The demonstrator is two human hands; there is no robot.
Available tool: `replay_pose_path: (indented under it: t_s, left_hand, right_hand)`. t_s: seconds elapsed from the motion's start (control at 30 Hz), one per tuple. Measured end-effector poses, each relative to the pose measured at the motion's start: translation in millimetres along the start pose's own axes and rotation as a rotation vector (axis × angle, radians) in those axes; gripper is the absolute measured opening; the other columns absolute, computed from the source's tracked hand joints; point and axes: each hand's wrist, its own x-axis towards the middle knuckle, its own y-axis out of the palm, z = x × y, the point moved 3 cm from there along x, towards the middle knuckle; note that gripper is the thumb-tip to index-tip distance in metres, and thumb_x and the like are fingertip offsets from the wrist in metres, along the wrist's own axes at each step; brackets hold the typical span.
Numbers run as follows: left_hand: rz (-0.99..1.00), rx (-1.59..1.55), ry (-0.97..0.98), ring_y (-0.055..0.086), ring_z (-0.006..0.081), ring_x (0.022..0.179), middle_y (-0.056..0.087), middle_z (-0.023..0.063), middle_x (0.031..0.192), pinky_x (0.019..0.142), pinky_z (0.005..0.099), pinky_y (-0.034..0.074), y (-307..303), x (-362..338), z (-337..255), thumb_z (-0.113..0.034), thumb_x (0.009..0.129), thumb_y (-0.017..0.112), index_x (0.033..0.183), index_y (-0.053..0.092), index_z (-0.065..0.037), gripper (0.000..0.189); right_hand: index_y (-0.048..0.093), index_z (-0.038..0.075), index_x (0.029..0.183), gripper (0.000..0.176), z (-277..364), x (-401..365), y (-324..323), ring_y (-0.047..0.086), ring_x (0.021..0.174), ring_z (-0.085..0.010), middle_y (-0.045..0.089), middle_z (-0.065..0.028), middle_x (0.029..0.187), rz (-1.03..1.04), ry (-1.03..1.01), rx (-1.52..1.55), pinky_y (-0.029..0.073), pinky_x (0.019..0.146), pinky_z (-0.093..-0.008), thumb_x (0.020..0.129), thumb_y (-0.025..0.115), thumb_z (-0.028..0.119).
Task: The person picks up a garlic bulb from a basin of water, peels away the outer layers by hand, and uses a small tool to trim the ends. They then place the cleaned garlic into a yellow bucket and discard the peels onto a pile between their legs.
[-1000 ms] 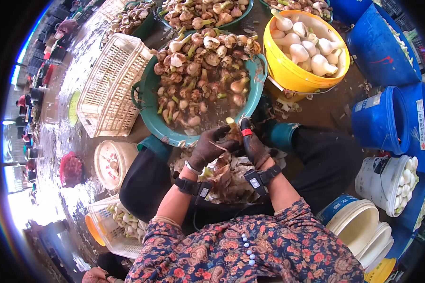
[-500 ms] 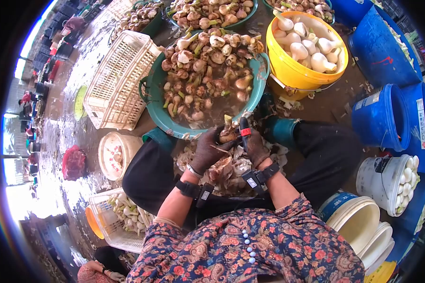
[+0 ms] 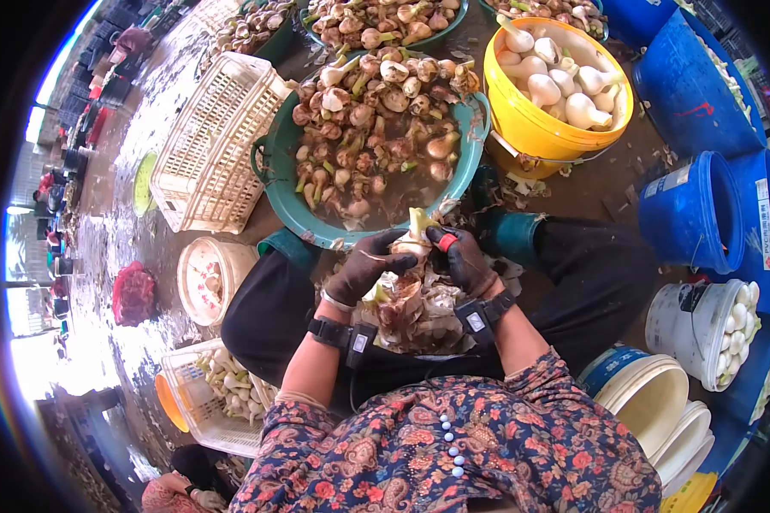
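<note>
In front of me, at the near rim of a teal basin [image 3: 293, 224], a garlic bulb [image 3: 414, 246] is held with its pale green stem pointing up. My left hand [image 3: 364, 267], in a dark glove, grips it from the left side with bent fingers. From the right, my gloved right hand [image 3: 469, 263] closes on the same bulb; a red band shows around its thumb area. Part of the bulb's outer skin looks pulled back to paler layers. Loose garlic skins [image 3: 411, 316] are heaped below the hands, between my legs.
Unpeeled garlic bulbs [image 3: 359, 154] lie in murky water in the basin. A yellow bucket [image 3: 522, 141] of peeled white bulbs stands right of it. Stacked white crates [image 3: 218, 141] are at left; blue buckets [image 3: 689, 209] and a white bucket [image 3: 680, 329] line the right side.
The garlic bulb now shows a paler, cleaner stem and less brown skin. My right thumb has tilted from upright towards the bulb, and both hands have shifted slightly.
</note>
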Motion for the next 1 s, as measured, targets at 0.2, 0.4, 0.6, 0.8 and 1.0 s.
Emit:
replay_pose_path:
  t_s: [0.2, 0.4, 0.6, 0.8, 1.0]
  left_hand:
    - [-0.093, -0.069, 0.101, 0.055, 0.0153, 0.098, 0.058, 0.0070, 0.109, 0.086, 0.0284, 0.044, 21, 8, 11, -0.015, 0.073, 0.074, 0.121, 0.049, 0.004, 0.057]
    - [-0.294, 0.846, 0.499, 0.060, 0.0299, 0.089, 0.060, 0.0181, 0.103, 0.081, 0.0309, 0.047, 7, 2, -24, -0.018, 0.067, 0.077, 0.118, 0.054, -0.004, 0.058]
    - [-0.071, 0.672, 0.122, 0.064, 0.0210, 0.078, 0.066, 0.0138, 0.085, 0.075, 0.0317, 0.049, -4, 9, 5, -0.017, 0.071, 0.074, 0.101, 0.064, -0.002, 0.035]
    - [-0.081, 0.615, 0.205, 0.060, 0.0121, 0.078, 0.067, 0.0103, 0.089, 0.075, 0.0285, 0.048, -5, 2, 13, -0.013, 0.070, 0.076, 0.103, 0.063, 0.000, 0.038]
    - [0.021, 0.616, -0.025, 0.058, 0.0084, 0.082, 0.067, 0.0042, 0.091, 0.076, 0.0267, 0.049, -1, 0, 5, -0.012, 0.069, 0.077, 0.105, 0.064, -0.002, 0.039]
  right_hand:
    - [0.059, 0.006, 0.107, 0.043, 10, -10, 18, 0.056, 0.067, -0.0126, 0.062, -0.0044, 0.078, 0.058, 0.548, 0.783, 0.046, 0.061, -0.0276, 0.091, 0.049, 0.045]
    - [0.056, 0.001, 0.105, 0.043, -33, 12, 8, 0.058, 0.076, -0.0189, 0.065, -0.0117, 0.088, -0.007, 0.275, -0.003, 0.046, 0.068, -0.0340, 0.092, 0.047, 0.041]
    - [0.054, 0.000, 0.105, 0.049, 0, 1, 5, 0.059, 0.085, -0.0392, 0.062, -0.0243, 0.090, 0.090, 0.041, -0.451, 0.047, 0.069, -0.0428, 0.082, 0.058, 0.044]
    - [0.056, 0.003, 0.106, 0.050, 0, 4, 3, 0.060, 0.084, -0.0375, 0.062, -0.0228, 0.085, 0.186, -0.019, -0.632, 0.048, 0.073, -0.0430, 0.070, 0.068, 0.035]
    - [0.060, 0.004, 0.101, 0.042, 12, 0, 3, 0.061, 0.083, -0.0367, 0.063, -0.0203, 0.085, 0.234, -0.027, -0.697, 0.048, 0.072, -0.0422, 0.063, 0.065, 0.023]
